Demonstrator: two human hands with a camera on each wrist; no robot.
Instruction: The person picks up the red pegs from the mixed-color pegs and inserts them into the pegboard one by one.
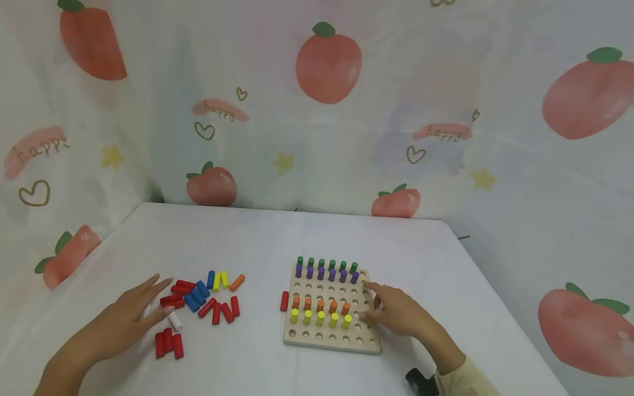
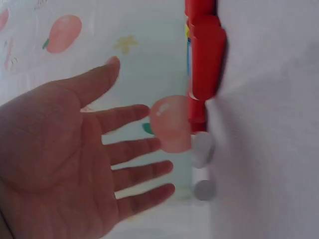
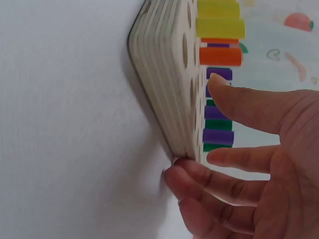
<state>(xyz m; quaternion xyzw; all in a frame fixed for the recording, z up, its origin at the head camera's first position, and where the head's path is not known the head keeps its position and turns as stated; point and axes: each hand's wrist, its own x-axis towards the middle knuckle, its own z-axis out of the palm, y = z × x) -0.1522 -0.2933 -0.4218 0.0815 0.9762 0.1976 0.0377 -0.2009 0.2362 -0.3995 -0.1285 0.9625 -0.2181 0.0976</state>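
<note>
My left hand [image 1: 124,319] hovers palm-down with fingers spread, over loose red and white pegs. In the left wrist view its fingers are extended and hold nothing; a red peg [image 2: 208,64] and a white peg [image 2: 203,149] lie beyond the fingertips. My right hand [image 1: 401,311] is at the right edge of a wooden pegboard [image 1: 337,348]. Its lower fingertips [image 3: 182,181] touch the board's corner, while the thumb is over the top face. Green pegs [image 1: 321,263], purple pegs [image 1: 321,274], orange pegs [image 1: 320,304] and yellow pegs [image 1: 320,318] stand in rows on the board.
Loose blue pegs [image 1: 196,297], red pegs [image 1: 216,313], yellow pegs [image 1: 225,280] and an orange peg [image 1: 237,282] lie left of the board. One red peg [image 1: 284,301] lies by the board's left edge. A fruit-print curtain [image 1: 317,137] hangs behind the white table [image 1: 238,236].
</note>
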